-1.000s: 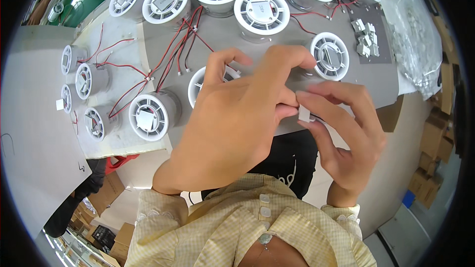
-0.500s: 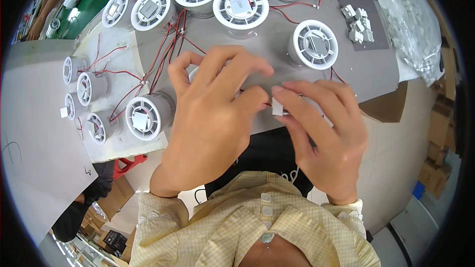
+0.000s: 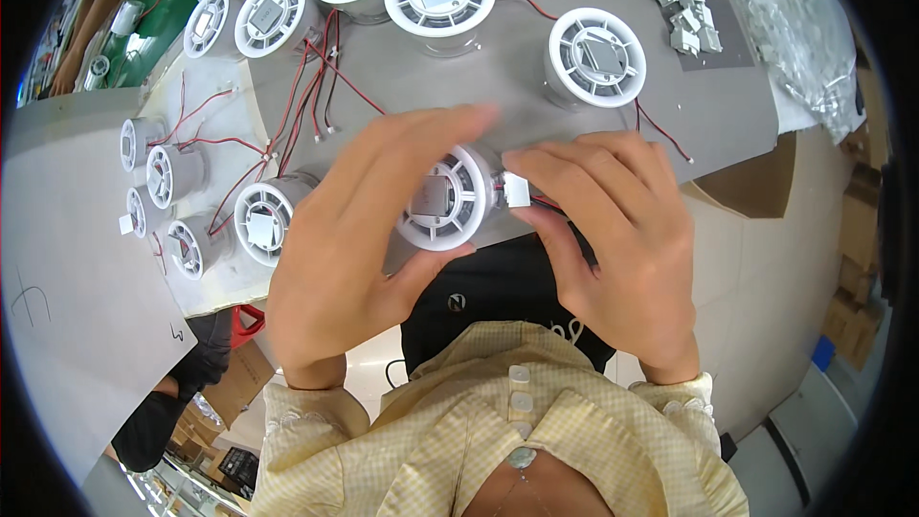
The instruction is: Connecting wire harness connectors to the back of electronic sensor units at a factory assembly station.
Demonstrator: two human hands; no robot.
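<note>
My left hand (image 3: pixel 349 249) cups a round white fan unit (image 3: pixel 442 201) just above the near edge of the counter (image 3: pixel 708 105), thumb under its lower rim and fingers curved over its top, so the open face with the grey square centre tilts up toward me where I can see it. My right hand (image 3: pixel 622 249) comes in from the other side, thumb and forefinger pinched on a small white plug (image 3: pixel 517 190) that sits right against the unit's side. Holding the unit tight in 1 hand keeps it from turning while the other works at the plug. A bit of red wire shows just behind the plug, but my right fingers cover where it runs, and I cannot tell whether the plug is already seated or only touching.

My left palm hides the far side of the unit and whatever lies beneath it on the counter.

Farther off, 1 finished-looking fan unit (image 3: pixel 595 57) stands alone to the right, with a red lead trailing toward me. Beyond it lie small grey clips (image 3: pixel 689 24) in a loose cluster, and clear plastic bags (image 3: pixel 795 29) at the right edge, their contents too blurred to name. To the left, a tangle of red wires (image 3: pixel 306 96) joins more units (image 3: pixel 263 220) standing upright or lying on their sides; the top row is cut off by the frame.
</note>
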